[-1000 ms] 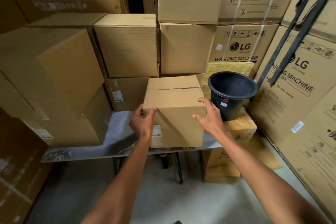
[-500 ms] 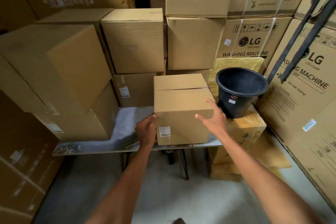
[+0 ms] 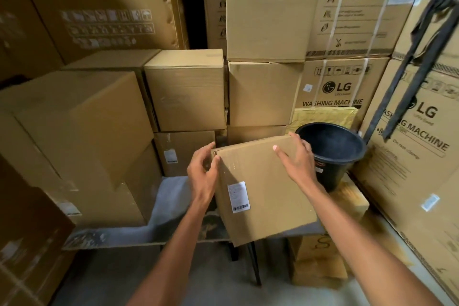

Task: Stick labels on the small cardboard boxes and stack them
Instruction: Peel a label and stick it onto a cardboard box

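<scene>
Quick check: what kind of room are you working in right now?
Most likely a warehouse stockroom: washing machine cartons stacked high, plain cardboard boxes piled along the wall, and a labelled box held in both hands over a small table.

Warm, dim light falls from above and in front of me, brightest on the stacked boxes (image 3: 263, 92) in the middle. The left side sinks into brown shadow. Everything is slightly soft with motion blur, and the wide lens bows the cartons at the edges.
</scene>
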Tool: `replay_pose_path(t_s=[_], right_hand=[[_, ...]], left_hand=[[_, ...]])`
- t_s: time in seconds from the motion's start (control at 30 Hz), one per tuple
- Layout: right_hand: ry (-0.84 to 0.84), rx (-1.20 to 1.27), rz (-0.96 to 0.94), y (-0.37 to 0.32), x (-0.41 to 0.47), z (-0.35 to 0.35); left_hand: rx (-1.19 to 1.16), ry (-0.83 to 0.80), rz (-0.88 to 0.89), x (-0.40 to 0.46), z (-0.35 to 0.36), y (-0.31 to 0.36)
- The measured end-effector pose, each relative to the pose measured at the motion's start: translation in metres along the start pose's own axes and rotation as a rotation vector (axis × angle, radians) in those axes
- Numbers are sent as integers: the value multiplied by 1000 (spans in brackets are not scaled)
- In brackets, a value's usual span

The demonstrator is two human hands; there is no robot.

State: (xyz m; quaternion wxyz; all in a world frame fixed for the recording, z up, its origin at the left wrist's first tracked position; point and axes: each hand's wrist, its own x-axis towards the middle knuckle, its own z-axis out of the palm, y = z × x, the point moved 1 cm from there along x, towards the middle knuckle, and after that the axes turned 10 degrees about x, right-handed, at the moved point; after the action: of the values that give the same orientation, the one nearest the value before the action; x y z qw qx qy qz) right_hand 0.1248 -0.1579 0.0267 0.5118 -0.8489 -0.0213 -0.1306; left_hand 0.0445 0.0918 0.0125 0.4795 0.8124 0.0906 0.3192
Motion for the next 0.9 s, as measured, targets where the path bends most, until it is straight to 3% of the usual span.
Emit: replay_pose_path(t_s=[0.17, 0.27, 0.4, 0.73, 0.9], right_hand=[[145, -271, -207, -7, -14, 19], [68, -265, -305, -20, -41, 41], [-82, -79, -196, -30, -86, 79], [-3, -45, -149, -43, -117, 111], [-33, 48, -8, -43, -107, 109]], left_hand=[[34, -77, 60, 7, -2, 0], [47, -53, 71, 12, -1, 0], [77, -65, 75, 22, -1, -4], [143, -129, 78, 35, -10, -10], [199, -166, 44, 43, -13, -4]])
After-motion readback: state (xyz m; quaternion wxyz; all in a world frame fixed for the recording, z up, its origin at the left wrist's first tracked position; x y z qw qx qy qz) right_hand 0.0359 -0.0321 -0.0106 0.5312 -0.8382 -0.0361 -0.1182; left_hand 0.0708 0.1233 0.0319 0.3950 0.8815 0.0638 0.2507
